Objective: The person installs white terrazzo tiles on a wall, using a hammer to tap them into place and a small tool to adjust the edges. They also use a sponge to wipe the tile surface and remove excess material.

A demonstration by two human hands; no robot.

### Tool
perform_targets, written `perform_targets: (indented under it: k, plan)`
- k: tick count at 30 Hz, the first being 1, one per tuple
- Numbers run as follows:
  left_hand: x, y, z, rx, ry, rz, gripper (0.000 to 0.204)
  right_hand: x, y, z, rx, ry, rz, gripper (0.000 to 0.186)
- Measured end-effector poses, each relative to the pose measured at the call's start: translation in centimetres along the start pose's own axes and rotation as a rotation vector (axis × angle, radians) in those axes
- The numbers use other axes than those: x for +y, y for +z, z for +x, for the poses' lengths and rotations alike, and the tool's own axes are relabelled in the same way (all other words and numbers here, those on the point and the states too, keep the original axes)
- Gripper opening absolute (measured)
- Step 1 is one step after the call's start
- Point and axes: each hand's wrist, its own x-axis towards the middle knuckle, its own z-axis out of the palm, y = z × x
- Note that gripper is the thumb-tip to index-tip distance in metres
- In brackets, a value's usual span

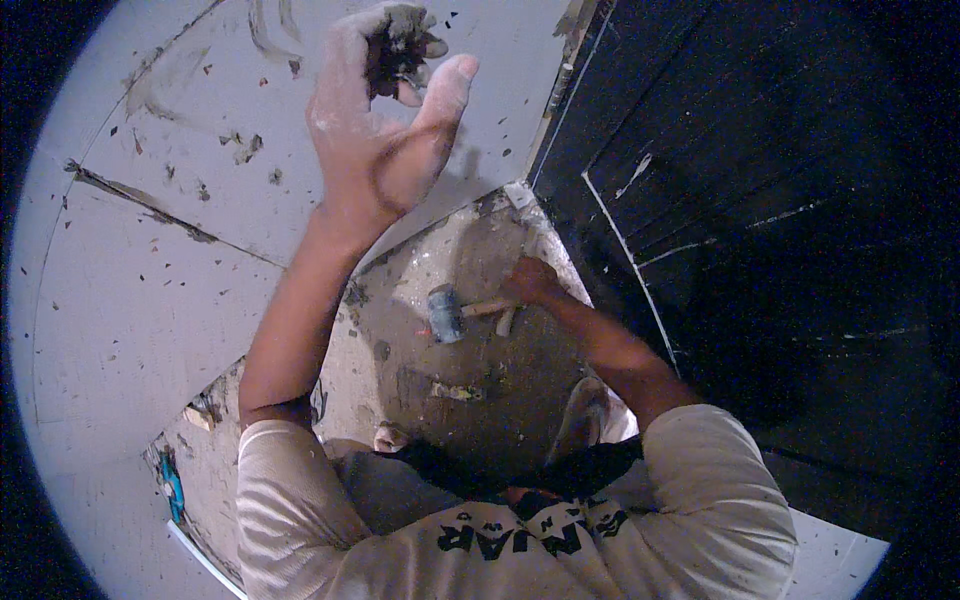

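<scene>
My left hand (365, 150) is raised over the large pale tiles, dusted with white. Its fingers curl around a dark, crumbly clump (400, 48) that looks like mortar, with the thumb standing apart. Lower and to the right, my right hand (533, 280) is closed around the wooden handle of a mallet. The mallet (445, 313) has a grey-blue head, which points left over the rough, brownish floor patch (420, 370). A short light piece (505, 322), perhaps wood, shows beside the handle.
Pale tiles (130, 310) with dark crumbs and smears cover the left. A dark panelled surface (780, 250) with white lines lies along the right. A teal tool (172, 487) and a small wooden piece (203, 414) are at the lower left. A yellowish scrap (455, 391) lies below the mallet.
</scene>
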Motion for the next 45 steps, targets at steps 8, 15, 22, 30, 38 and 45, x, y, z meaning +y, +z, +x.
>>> perform_targets:
  k: [8,15,22,30,38,45]
  plan:
    - [-0.3,1.1,-0.1,0.054,0.067,-0.121,0.036,0.4,0.5,1.6,0.164,0.142,0.104,0.037]
    - [-0.5,0.2,0.1,-0.031,0.028,-0.016,0.037,-2.5,3.3,1.8,0.288,0.282,0.429,0.035]
    - [-1.6,2.0,1.1,-0.054,-0.08,-0.057,0.039,-6.2,-2.1,-0.5,0.955,0.31,1.033,0.033]
    - [-3.0,7.1,3.5,0.097,0.063,-0.043,0.039,-4.0,-27.4,-8.7,1.644,-0.241,1.401,0.031]
    - [-2.0,16.3,11.4,0.042,0.079,-0.053,0.036,-1.3,-34.3,-8.8,1.874,-0.068,0.963,0.037]
    - [-2.5,18.6,12.0,0.005,0.097,-0.013,0.033,-1.4,-35.8,-9.4,1.641,-0.031,1.066,0.037]
